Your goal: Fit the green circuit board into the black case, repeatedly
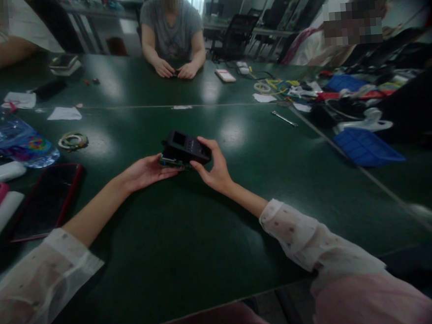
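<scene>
Over the middle of the green table [192, 242] I hold a small device in two parts. Its black plastic casing [190, 146], with a rectangular window and a row of small holes, is tilted above a green circuit board [173, 162]. My right hand [216, 169] grips the casing at its right end, thumb in front and fingers behind. Under the left end, my left hand [148, 172] supports the circuit board, palm turned up and fingers stretched beneath it. The casing hides most of the board, so I cannot tell whether the two parts touch.
Left of me lie a dark phone with red edges [48, 201], a plastic bottle [18, 139] and a bracelet [73, 141]. A wrench [284, 118], a blue tray [366, 146] and tangled cables [277, 86] lie right. A person in grey [171, 29] sits opposite.
</scene>
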Demonstrator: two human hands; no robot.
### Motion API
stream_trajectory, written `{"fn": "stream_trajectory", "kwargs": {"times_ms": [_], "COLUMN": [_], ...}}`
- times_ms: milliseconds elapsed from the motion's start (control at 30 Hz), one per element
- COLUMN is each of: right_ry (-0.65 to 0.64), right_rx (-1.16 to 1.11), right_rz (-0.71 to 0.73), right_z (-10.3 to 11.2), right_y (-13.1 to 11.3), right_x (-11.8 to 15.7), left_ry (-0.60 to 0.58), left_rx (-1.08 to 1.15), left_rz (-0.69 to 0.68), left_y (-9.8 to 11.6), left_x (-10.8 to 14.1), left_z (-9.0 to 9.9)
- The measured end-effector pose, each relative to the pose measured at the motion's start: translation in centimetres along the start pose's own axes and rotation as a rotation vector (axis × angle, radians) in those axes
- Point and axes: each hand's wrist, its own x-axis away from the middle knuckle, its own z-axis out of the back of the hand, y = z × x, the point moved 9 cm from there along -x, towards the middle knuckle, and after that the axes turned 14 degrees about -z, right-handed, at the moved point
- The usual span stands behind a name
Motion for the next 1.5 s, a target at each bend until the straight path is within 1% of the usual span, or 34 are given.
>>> {"fn": "stream_trajectory", "kwargs": {"times_ms": [167, 233, 367, 433, 567, 733, 967, 1167, 1500], "right_ry": [-0.013, -0.039, -0.218, -0.254, -0.262, -0.266, -0.272, -0.272, -0.291], "right_rx": [0.011, 0.019, 0.026, 0.015, 0.002, -0.006, 0.01, -0.003, -0.026], "right_rz": [0.025, 0.032, 0.067, 0.054, 0.024, 0.034, 0.016, 0.014, -0.024], "right_z": [-0.2, -0.6, -2.9, -3.4, -3.5, -3.4, -3.4, -3.3, -3.4], "right_y": [-0.2, 0.0, 0.6, 1.0, 1.5, 1.4, 1.5, 1.5, 1.8], "right_x": [0.0, -0.1, -0.2, -0.3, -0.5, -0.4, -0.4, -0.5, -0.5], "left_ry": [0.068, 0.094, 0.134, 0.124, 0.065, 0.058, 0.027, 0.071, 0.054], "left_rx": [-0.032, -0.043, -0.034, -0.042, -0.071, -0.081, -0.021, -0.025, -0.014], "left_rz": [0.011, 0.019, 0.023, 0.026, 0.019, 0.009, 0.02, 0.035, 0.033], "left_y": [0.1, 0.2, 0.4, 0.4, 0.4, 0.3, 0.1, 0.1, 0.1], "left_x": [0.1, 0.1, 0.2, 0.2, 0.2, 0.3, -0.1, 0.1, 0.0], "left_z": [-0.3, -0.6, -0.7, -0.7, -1.0, -0.8, -0.4, -0.3, -0.6]}}
